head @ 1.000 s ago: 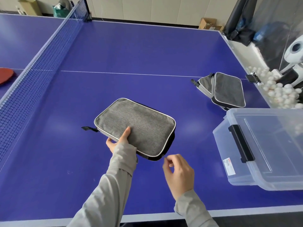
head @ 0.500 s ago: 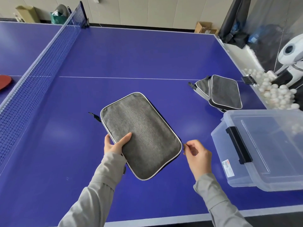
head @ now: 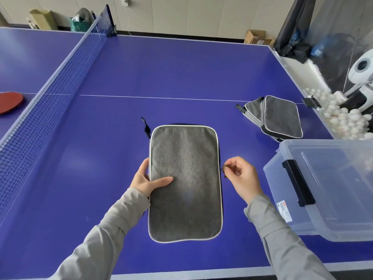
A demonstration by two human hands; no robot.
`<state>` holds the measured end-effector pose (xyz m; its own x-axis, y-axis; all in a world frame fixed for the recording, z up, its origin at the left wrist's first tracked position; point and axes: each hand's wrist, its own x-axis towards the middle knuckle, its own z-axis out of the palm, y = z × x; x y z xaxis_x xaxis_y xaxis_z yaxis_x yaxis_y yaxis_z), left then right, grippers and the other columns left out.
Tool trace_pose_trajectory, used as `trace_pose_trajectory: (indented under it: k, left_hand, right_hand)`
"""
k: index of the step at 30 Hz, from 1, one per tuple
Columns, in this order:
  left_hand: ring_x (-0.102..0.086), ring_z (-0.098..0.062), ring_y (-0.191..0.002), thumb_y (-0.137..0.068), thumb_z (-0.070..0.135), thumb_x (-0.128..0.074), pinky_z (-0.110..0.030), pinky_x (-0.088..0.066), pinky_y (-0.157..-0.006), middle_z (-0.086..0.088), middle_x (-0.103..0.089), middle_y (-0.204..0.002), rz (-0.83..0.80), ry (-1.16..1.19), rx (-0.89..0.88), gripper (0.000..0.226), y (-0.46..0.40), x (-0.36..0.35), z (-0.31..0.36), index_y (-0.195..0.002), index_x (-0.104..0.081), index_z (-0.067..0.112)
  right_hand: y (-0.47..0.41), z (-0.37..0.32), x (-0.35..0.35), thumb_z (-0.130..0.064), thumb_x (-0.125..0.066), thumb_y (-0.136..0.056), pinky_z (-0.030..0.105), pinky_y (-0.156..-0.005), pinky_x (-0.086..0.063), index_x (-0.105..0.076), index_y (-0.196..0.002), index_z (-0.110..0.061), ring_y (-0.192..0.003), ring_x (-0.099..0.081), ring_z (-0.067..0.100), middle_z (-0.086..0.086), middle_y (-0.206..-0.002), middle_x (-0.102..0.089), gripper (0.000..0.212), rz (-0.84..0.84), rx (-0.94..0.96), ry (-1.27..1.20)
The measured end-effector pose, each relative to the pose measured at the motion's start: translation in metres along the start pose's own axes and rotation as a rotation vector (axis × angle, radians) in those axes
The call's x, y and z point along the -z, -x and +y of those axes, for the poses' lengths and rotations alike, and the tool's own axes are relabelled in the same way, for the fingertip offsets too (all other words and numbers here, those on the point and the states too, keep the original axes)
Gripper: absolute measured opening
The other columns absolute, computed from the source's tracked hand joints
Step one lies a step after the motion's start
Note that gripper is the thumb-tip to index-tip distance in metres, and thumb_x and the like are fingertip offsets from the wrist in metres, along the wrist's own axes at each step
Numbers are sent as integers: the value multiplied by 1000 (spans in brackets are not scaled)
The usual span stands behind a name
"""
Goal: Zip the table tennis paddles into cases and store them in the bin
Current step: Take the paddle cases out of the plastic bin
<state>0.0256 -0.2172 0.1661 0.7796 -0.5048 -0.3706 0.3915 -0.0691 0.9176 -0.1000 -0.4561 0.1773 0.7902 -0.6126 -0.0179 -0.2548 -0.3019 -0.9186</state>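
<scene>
A grey paddle case with white piping lies lengthwise on the blue table in front of me. My left hand grips its left edge, thumb laid on top. My right hand pinches the small zipper pull at the middle of the case's right edge. A black loop strap sticks out at the case's far left corner. Two more grey cases are stacked at the right. A clear plastic bin with a black latch stands to the right. Whatever the case contains is hidden.
The blue net crosses the table on the left, and a red paddle lies beyond it. A heap of white balls and a white ball machine sit past the table's right edge. Boxes stand along the far wall.
The case has turned from slanted to lengthwise in front of me. My right hand has travelled with the zipper pull from the near corner up along the right edge.
</scene>
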Motion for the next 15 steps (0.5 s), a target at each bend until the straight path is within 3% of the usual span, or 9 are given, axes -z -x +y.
trace_pose_trajectory:
  k: [4,10,15]
  left_hand:
    - [-71,-16,-79,-42,24,-87,-27,-57,-61,5,-74,-87,-108,-135,-9,80,3,6,1,-114,-53,27]
    - [-68,-34,-90,-41,27,-88,-49,-57,-79,-20,-69,-99,-196,-347,-5,83,6,15,7,-115,-51,34]
    - [-69,-27,-84,-44,27,-87,-47,-57,-79,-8,-72,-86,-201,-467,-74,77,4,22,20,-110,-51,45]
  right_hand:
    - [-11,-4,9,5,-60,-83,14,-62,-52,-61,-75,-18,-58,-61,10,0,-71,-64,24,30,-19,-28]
    - [-18,-10,21,8,-60,-81,29,-70,-55,-63,-75,-13,-65,-60,19,5,-71,-64,21,-7,-45,-2]
    - [-17,-21,19,5,-63,-79,19,-65,-50,-63,-76,-11,-66,-58,18,4,-70,-64,17,-46,-36,39]
